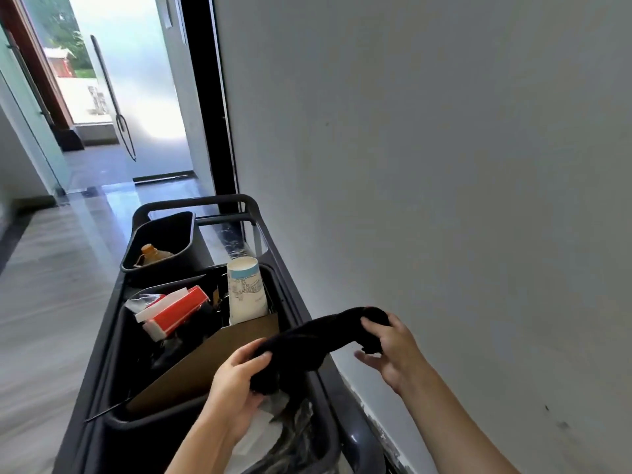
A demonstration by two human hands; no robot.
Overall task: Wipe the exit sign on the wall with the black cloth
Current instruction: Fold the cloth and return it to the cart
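Note:
The black cloth (pixel 314 340) is stretched between both hands above the right edge of a dark cart (pixel 273 230). My left hand (pixel 236 384) grips its lower left end, just over the cart's near bin. My right hand (pixel 393 347) holds the bunched upper right end, close to the grey wall (pixel 444 165). No exit sign shows in this view.
The cart's bin (pixel 116 340) holds a tall paper cup (pixel 246 292), a red and white box (pixel 174 311) and a brown cardboard sheet (pixel 212 360). A smaller black tub (pixel 164 241) sits beyond. A glass door (pixel 119 90) and a corridor floor lie ahead on the left.

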